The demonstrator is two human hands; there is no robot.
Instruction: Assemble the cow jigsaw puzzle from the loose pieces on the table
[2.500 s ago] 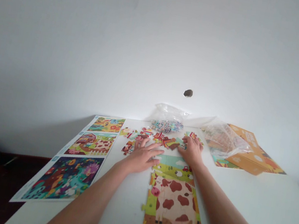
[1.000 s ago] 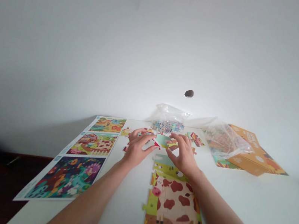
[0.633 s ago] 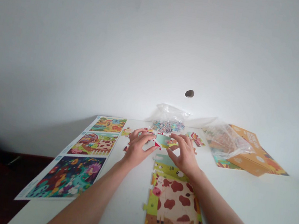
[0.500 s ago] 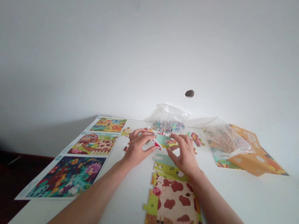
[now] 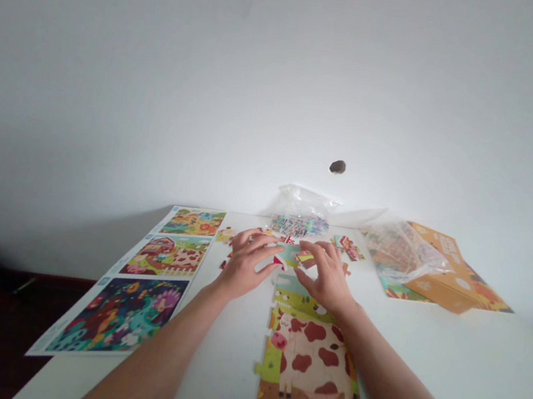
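White tabletop (image 5: 452,370): far edge runs just behind the plastic bag of pieces (image 5: 299,221). Cow jigsaw (image 5: 311,362) lies near centre, printed picture sheets (image 5: 119,318) to the left. Left hand (image 5: 246,265) and right hand (image 5: 327,278), both half open, curve around a teal puzzle piece (image 5: 289,252) just beyond the jigsaw; grip unconfirmed.

- Your left hand (image 5: 245,267) and right hand (image 5: 327,280) partly hide the teal cardboard puzzle piece (image 5: 288,252) between them; you can't tell whether either grips it.
- The view's bottom edge cuts off the cream-and-brown cow jigsaw puzzle (image 5: 309,361).
- Inside the clear plastic bag (image 5: 303,200), the pieces are too small to make out.
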